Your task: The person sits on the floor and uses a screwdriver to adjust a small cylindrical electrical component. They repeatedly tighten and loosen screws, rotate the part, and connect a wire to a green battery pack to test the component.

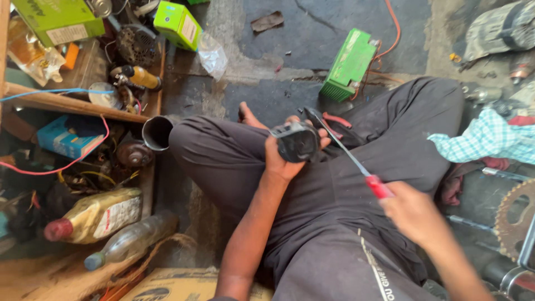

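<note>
A small dark, roughly cylindrical part [296, 142] sits above the person's crossed legs, gripped in the left hand [284, 156]; its fingers [322, 138] are wrapped tight around it, so most of its body is covered and its exact shape is hard to make out. The metal shaft of a red-handled screwdriver [356, 164] runs up from the lower right, and its tip meets the part's upper edge, though the contact point is hidden behind the fingers. The right hand [412, 214] is closed around the red handle, blurred, so the single fingers cannot be told apart and only the top of the handle shows. Dark trousers [329, 223] fill the middle of the view, and a bare foot [248, 117] peeks out past the left knee. Beyond the legs a green box-shaped battery [350, 66] lies on the stained concrete floor [267, 83], with an orange wire [390, 28] curling away from it. To the left, a cluttered wooden shelf [72, 105] holds green cartons, tangled wires and small parts in shadow; below it lie a yellowish oil bottle with a red cap [97, 214] and a clear plastic bottle [131, 239]. At the right edge, a checked cloth [490, 139] and a toothed sprocket [515, 220] are cut off by the frame.
</note>
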